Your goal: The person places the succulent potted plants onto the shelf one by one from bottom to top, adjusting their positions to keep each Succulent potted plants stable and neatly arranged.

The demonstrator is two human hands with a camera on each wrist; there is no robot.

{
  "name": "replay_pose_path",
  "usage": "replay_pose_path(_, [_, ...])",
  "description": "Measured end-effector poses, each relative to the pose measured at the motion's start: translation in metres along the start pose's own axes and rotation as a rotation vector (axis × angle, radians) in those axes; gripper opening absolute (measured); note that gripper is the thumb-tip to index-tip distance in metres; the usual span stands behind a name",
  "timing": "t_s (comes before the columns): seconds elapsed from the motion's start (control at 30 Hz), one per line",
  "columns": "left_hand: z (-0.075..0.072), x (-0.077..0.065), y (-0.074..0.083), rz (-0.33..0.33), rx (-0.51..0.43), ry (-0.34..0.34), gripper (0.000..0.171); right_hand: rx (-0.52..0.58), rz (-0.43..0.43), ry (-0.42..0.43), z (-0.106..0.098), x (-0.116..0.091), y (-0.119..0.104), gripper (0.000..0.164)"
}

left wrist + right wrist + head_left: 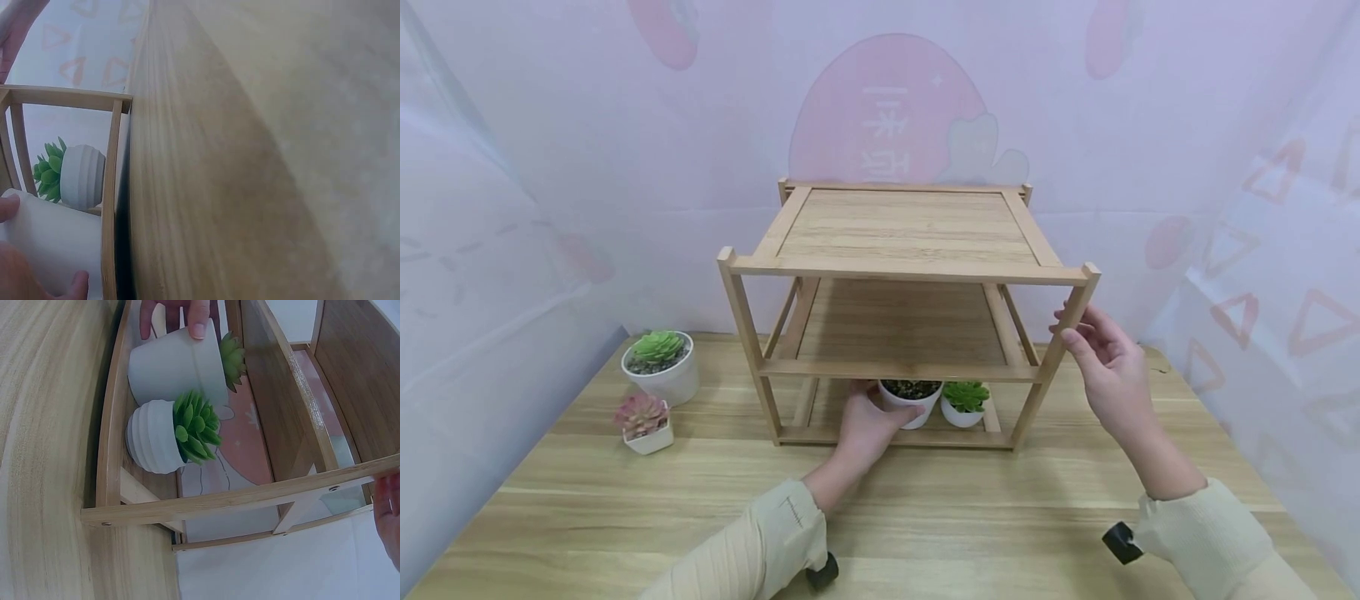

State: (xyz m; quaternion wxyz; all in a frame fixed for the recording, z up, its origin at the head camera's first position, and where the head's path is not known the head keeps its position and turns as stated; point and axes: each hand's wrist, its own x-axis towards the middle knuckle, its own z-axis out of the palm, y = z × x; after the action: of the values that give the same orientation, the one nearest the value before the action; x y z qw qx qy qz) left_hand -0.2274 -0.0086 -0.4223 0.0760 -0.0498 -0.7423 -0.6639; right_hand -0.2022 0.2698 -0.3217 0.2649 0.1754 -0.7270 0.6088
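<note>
A bamboo shelf rack with three levels stands on the table. My left hand reaches into its bottom level and grips a white pot, thumb across the front. In the right wrist view that pot holds a succulent with reddish leaf tips; the upper shelves hide it from the head view. Close beside it on the bottom level sits a smaller ribbed white pot with a bright green succulent. At the rack's right front post, my right hand holds on with thumb and fingers.
Left of the rack on the wood-grain table are a round white pot with a green succulent and a small square white pot with a pink one. A patterned curtain surrounds the table at the back and sides.
</note>
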Motion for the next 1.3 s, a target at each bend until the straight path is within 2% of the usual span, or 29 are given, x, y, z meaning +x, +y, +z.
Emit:
replay_pose_path(0.2, [-0.005, -0.001, 0.0, -0.004, 0.033, 0.0, 0.074, 0.002, 0.0, -0.001, -0.001, 0.0, 0.0, 0.04])
replay_pose_path(0.53, [-0.015, -0.003, -0.001, -0.004, 0.037, -0.004, 0.068, -0.005, -0.001, -0.003, -0.001, 0.0, 0.001, 0.04])
replay_pose_path(0.73, [-0.023, -0.006, 0.002, -0.006, 0.023, -0.033, 0.064, 0.021, -0.001, -0.009, -0.001, 0.0, 0.001, 0.039])
replay_pose_path(1.07, [-0.038, -0.013, 0.004, -0.001, -0.06, -0.095, 0.059, 0.005, 0.003, -0.01, -0.001, 0.0, -0.001, 0.04])
replay_pose_path(1.3, [-0.048, -0.02, 0.005, 0.017, -0.013, -0.125, 0.048, -0.005, 0.008, -0.011, -0.002, 0.0, -0.001, 0.04])
